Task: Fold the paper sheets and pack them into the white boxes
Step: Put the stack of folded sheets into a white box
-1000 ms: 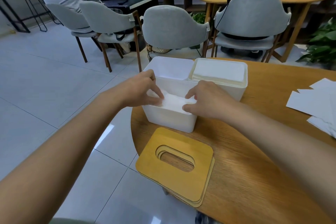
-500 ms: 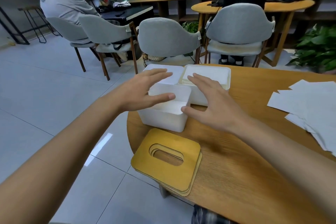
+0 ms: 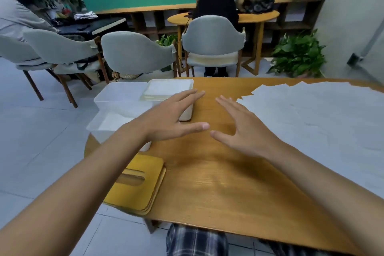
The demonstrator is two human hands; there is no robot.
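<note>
Both hands, left (image 3: 166,118) and right (image 3: 245,129), hover flat with fingers spread and empty above the table (image 3: 218,183), between the white boxes (image 3: 120,97) and the paper sheets (image 3: 311,110).

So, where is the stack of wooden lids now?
In the head view, the stack of wooden lids lies at the near left edge of the table, just before the closest white box, partly behind the left forearm.
</note>
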